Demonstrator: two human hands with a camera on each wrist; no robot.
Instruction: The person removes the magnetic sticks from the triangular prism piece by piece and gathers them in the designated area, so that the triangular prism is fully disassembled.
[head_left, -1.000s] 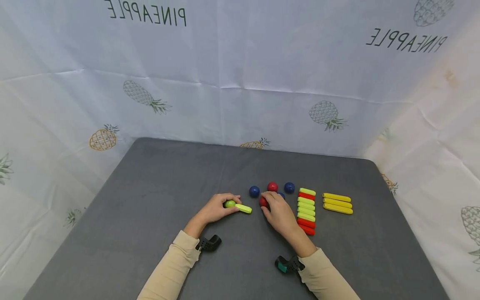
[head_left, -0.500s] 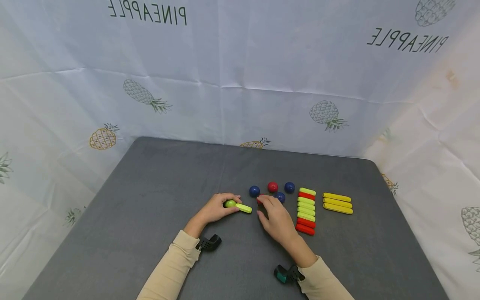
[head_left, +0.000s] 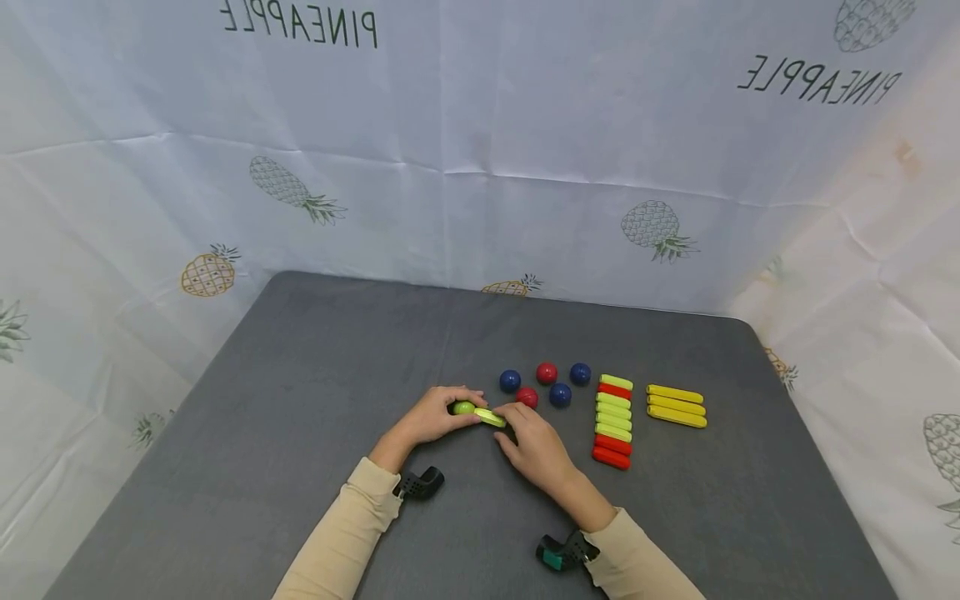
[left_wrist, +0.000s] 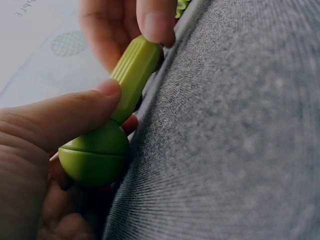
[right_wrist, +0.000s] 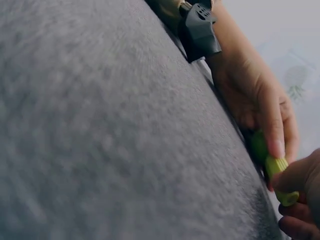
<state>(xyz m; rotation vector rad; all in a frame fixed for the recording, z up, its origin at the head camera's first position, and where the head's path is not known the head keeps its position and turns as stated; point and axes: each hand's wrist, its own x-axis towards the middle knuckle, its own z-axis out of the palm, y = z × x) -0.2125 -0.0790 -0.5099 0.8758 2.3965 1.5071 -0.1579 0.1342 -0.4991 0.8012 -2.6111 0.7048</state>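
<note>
A yellow-green ribbed toy building stick (left_wrist: 136, 70) sits end to end against a green ball (left_wrist: 95, 157) with a seam round its middle. My left hand (head_left: 432, 415) curls around the ball, its thumb pressed on the stick close to where the two meet and its fingers on the far side. From the right, my right hand (head_left: 537, 448) pinches the stick's other end between thumb and fingertips. In the right wrist view the ball is mostly hidden behind the left hand.
Right of the hands lie two red balls (head_left: 547, 372) and several blue balls (head_left: 560, 395). Beyond them is a column of red and yellow-green sticks (head_left: 613, 412), then several longer yellow sticks (head_left: 676, 408). All rest on a grey cloth-covered table (head_left: 337, 350) before a pineapple-print curtain (head_left: 480, 225).
My right hand has left a red ball among the others and come left to the free end of the yellow-green stick. My left hand has stayed in place around the green ball.
</note>
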